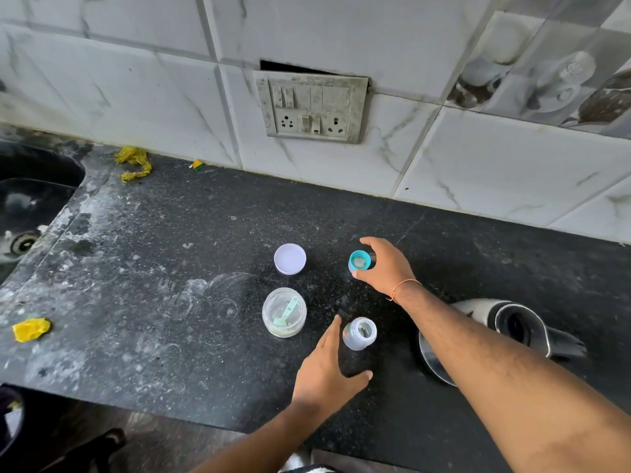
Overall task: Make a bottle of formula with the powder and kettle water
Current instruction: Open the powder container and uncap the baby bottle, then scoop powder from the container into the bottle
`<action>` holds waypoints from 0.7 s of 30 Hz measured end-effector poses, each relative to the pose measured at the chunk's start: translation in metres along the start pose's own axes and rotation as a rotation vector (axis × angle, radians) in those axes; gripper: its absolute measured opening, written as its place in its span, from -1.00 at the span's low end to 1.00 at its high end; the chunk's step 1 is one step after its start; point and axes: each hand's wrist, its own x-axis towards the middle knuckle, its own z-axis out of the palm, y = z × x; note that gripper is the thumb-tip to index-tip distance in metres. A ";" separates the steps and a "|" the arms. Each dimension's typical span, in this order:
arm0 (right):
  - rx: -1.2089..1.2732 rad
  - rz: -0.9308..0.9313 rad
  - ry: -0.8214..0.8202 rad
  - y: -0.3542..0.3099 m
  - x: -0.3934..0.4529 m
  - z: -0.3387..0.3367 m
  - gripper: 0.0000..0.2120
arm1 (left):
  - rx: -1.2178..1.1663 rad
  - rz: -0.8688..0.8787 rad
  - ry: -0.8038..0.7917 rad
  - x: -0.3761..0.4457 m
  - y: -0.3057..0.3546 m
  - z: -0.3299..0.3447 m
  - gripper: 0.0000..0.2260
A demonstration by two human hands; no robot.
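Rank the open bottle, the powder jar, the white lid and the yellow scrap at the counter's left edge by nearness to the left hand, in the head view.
From the left hand:
1. Open bottle, just right of its fingers.
2. Powder jar, up and left.
3. White lid, behind the jar.
4. Yellow scrap, far left.

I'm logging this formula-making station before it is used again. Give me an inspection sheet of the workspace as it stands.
Surface: black counter, whitish smears and dust.
Job's things: open bottle upright; open powder jar with green scoop inside; jar lid apart; kettle at right, lid open.
Clutter: yellow scraps.
Grippers: right hand around teal teat cap; left hand open beside the bottle.
Cables: nothing seen.
Surroundings: tiled wall, switchboard, sink at left.
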 end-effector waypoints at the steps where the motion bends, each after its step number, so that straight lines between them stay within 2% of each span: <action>1: -0.005 -0.002 -0.003 0.000 -0.001 -0.001 -0.20 | -0.008 0.012 0.001 -0.008 -0.006 -0.003 0.07; 3: -0.015 -0.003 -0.011 0.001 -0.005 -0.002 -0.19 | -0.039 0.048 -0.010 -0.024 -0.023 -0.013 -0.01; 5: -0.012 0.004 -0.016 0.003 -0.009 -0.004 -0.17 | -0.056 0.095 0.008 -0.037 -0.039 -0.027 -0.23; 7: -0.012 0.009 -0.011 0.005 -0.013 -0.006 -0.15 | -0.072 0.135 0.115 -0.047 -0.057 -0.041 -0.52; 9: -0.022 -0.002 0.004 0.004 -0.019 -0.008 -0.15 | -0.115 0.122 0.276 -0.052 -0.074 -0.052 -0.61; 11: -0.041 -0.027 0.049 0.000 -0.026 -0.010 -0.18 | -0.159 0.068 0.404 -0.051 -0.086 -0.064 -0.51; 13: -0.083 -0.089 0.118 -0.007 -0.036 -0.011 -0.27 | -0.183 0.032 0.462 -0.042 -0.090 -0.075 -0.41; 15: -0.091 -0.212 0.182 -0.019 -0.050 -0.009 -0.42 | -0.212 0.000 0.431 -0.027 -0.087 -0.085 -0.29; 18: -0.079 -0.435 0.204 -0.044 -0.071 -0.001 -0.66 | -0.207 -0.042 0.296 -0.002 -0.078 -0.096 0.06; 19: -0.087 -0.500 0.190 -0.055 -0.078 0.004 -0.71 | -0.180 -0.033 0.272 0.005 -0.074 -0.099 0.12; 21: -0.132 -0.592 0.155 -0.075 -0.090 0.013 -0.77 | -0.151 -0.001 0.250 0.015 -0.064 -0.104 0.06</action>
